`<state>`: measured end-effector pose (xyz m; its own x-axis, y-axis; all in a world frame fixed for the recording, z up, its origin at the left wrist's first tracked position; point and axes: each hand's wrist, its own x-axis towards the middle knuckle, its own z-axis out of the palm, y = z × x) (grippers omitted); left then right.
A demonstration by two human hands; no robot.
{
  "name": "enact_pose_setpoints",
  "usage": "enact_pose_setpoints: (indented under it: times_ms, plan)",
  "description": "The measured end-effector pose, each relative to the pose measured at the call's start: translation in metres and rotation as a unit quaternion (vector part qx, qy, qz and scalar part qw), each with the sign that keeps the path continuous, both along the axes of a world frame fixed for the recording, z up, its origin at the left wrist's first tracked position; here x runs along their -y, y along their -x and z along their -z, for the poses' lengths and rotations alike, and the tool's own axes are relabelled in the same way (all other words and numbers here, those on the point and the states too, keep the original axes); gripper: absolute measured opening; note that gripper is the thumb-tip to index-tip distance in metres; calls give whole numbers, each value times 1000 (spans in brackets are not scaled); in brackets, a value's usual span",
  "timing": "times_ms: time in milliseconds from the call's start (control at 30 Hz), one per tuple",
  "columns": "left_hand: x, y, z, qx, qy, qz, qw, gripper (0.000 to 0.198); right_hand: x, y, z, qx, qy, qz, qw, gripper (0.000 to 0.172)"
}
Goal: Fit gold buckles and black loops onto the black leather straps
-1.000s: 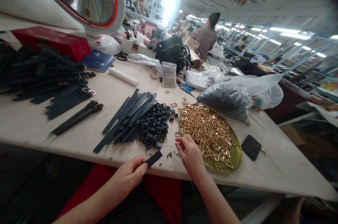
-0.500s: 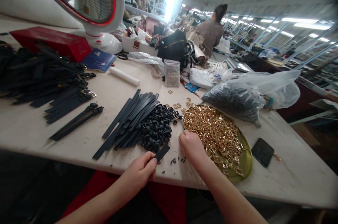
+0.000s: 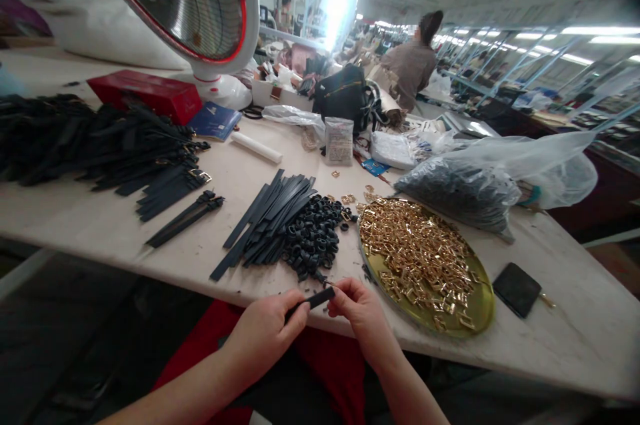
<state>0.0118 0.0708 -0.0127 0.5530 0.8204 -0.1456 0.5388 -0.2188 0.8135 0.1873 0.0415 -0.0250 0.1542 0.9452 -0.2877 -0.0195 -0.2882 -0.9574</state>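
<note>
My left hand (image 3: 270, 326) is closed on a short black strap (image 3: 320, 297), pinched between thumb and fingers, its free end pointing right. At that end my right hand (image 3: 361, 310) is pinched shut, its fingertips by the strap; a small dark thin piece shows there, too small to name. Just beyond the hands lies a heap of black strap loops (image 3: 313, 235), with a pile of flat black straps (image 3: 275, 215) on its left. To the right, a round gold tray (image 3: 483, 305) carries many small gold buckles (image 3: 420, 251).
Finished-looking buckled straps (image 3: 165, 195) and a larger black strap heap (image 3: 75, 145) lie left. Behind stand a red box (image 3: 145, 95), a fan (image 3: 200, 11) and a black bag (image 3: 343, 95). A filled plastic bag (image 3: 460, 188) and a phone (image 3: 517, 288) are right.
My right hand has come from beside the tray's left edge down to the strap's free end. My left hand still holds the strap. The view has shifted slightly left.
</note>
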Motion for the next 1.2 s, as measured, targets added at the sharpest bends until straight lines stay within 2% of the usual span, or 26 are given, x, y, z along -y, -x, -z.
enact_pose_setpoints:
  times_ms: [133,300,467,567,633,800,933,1000,1067,1133,1200]
  plan:
    - [6,3,6,-63,-23,-9,998,27,10,5,2,-45,24,4,999,34]
    - [10,8,5,-45,-6,2,999,27,22,6,1,-96,23,-17,995,31]
    - [12,8,-4,1,50,49,998,23,26,17,5,-126,2,-16,992,34]
    - [14,6,-5,49,87,32,995,13,30,29,11,-147,10,-7,989,30]
    - [14,4,-3,83,125,17,988,11,32,34,13,-167,9,16,986,30]
    - [11,5,8,143,239,21,960,24,33,36,12,-181,23,14,983,27]
    - [9,3,15,154,256,7,954,23,29,37,16,-200,53,28,978,26]
    - [9,1,19,152,236,-6,960,22,30,38,21,-142,42,25,989,26]
    - [10,-1,22,139,213,-14,967,22,32,38,24,-4,3,29,1000,25]
    - [11,-3,24,112,188,-24,976,23,34,38,26,141,-51,24,988,21]
    - [12,-4,25,79,162,-36,983,22,36,36,26,201,-74,8,977,17]
